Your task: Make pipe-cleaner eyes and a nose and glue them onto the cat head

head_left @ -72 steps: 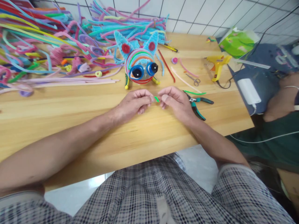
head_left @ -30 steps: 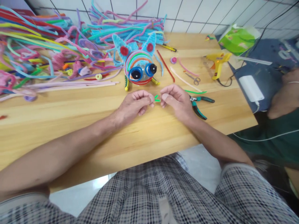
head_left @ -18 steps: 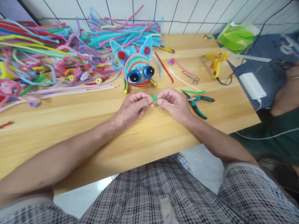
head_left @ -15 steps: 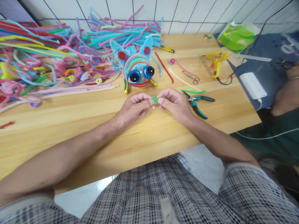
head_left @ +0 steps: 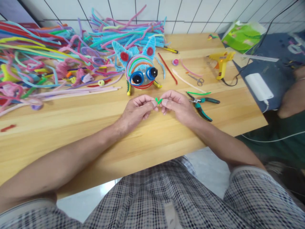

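Note:
A short green pipe cleaner, bent into a small V, is pinched between both hands above the wooden table. My left hand is closed on its left end, thumb against forefinger. On its right end my right hand is closed in the same way. Just beyond the hands stands a pipe cleaner animal with blue ears, a striped round body, large dark eyes and yellow feet. Green-and-black pliers lie open to the right of my right hand, with a longer green pipe cleaner beside them.
Many coloured pipe cleaners are heaped along the back and left. A yellow glue gun, scissors and a yellow cutter lie to the right. A white power adapter and another person's arm are beyond the table's right edge.
The green piece between my fingers now shows a clearer V shape, its right arm more exposed. Both hands stay nearly where they were.

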`<state>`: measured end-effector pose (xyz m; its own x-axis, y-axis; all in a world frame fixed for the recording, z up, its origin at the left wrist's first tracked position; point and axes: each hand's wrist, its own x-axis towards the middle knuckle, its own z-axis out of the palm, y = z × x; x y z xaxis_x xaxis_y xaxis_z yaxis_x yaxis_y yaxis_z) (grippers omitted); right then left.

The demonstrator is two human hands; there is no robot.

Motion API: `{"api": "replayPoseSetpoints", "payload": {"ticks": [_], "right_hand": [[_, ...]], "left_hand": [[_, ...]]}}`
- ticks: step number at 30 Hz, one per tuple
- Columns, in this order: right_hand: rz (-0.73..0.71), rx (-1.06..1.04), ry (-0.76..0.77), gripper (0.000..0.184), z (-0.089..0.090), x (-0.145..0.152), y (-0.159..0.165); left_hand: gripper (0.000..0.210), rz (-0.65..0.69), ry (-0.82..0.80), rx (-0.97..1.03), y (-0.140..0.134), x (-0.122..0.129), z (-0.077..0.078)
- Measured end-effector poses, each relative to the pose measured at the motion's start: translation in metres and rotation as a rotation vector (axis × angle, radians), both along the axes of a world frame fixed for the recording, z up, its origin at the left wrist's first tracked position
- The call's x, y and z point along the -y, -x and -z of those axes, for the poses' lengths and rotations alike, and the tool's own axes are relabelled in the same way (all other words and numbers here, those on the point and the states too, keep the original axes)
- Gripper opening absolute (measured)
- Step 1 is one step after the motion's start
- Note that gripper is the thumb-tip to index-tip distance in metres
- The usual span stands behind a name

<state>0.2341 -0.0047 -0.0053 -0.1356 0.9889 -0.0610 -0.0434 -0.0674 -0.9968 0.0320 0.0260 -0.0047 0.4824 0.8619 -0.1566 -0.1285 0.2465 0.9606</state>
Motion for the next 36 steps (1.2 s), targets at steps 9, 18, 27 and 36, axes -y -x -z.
{"api": "replayPoseSetpoints", "payload": {"ticks": [9,18,27,36], "right_hand": [[-0.014,0.027,0.012,0.02,-0.005,0.001,0.003],[-0.004,0.025,0.012,0.023,-0.004,0.0,0.0],[0.117,0.043,-0.149,0.024,0.001,-0.001,-0.004],[0.109,0.147,-0.29,0.034,0.006,0.003,-0.001]], "left_hand": [[0.024,0.03,-0.008,0.073,-0.001,0.0,0.003],[0.021,0.035,0.0,0.065,0.001,-0.002,0.005],[0.024,-0.006,0.019,0.099,0.0,-0.003,0.003],[0.022,-0.005,0.007,0.092,-0.001,-0.004,0.006]]}}
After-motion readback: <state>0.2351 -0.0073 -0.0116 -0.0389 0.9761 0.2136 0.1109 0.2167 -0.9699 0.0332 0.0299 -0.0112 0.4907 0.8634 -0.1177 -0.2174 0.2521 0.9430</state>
